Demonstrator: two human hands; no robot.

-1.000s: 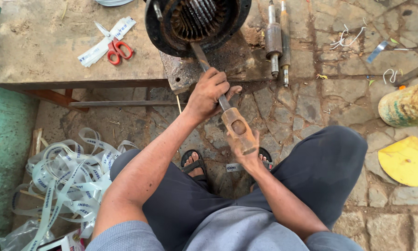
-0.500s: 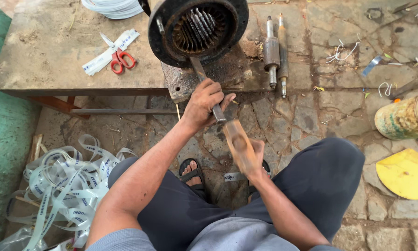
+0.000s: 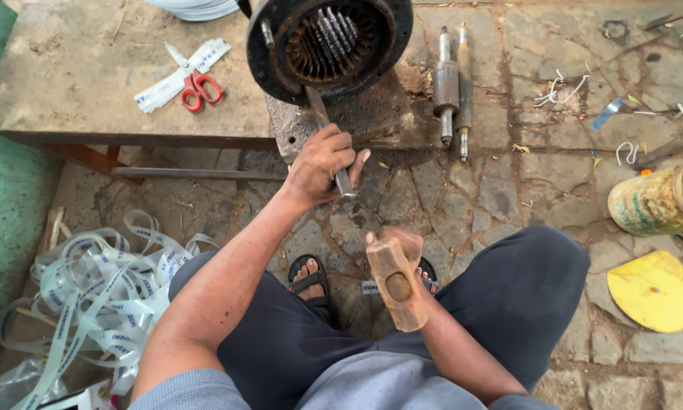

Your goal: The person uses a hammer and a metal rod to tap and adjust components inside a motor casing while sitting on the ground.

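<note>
A round black motor housing (image 3: 328, 45) with metal slots inside lies open toward me at the edge of a low wooden table (image 3: 75, 83). My left hand (image 3: 322, 163) grips a flat metal chisel (image 3: 328, 140) whose tip rests against the housing's lower rim. My right hand (image 3: 402, 244) holds a wooden mallet (image 3: 394, 282) drawn back, apart from the chisel's end. My sandalled feet (image 3: 309, 275) rest on the stone floor below.
Red-handled scissors (image 3: 198, 87) lie on white strips on the table. Two metal rotor shafts (image 3: 454, 80) lie right of the housing. A pile of white strapping (image 3: 98, 292) sits at left, a dirty can (image 3: 653, 201) and a yellow lid (image 3: 654, 292) at right.
The mallet has pulled back from the chisel's end toward me. My left hand keeps the chisel against the housing. The view has shifted slightly downward.
</note>
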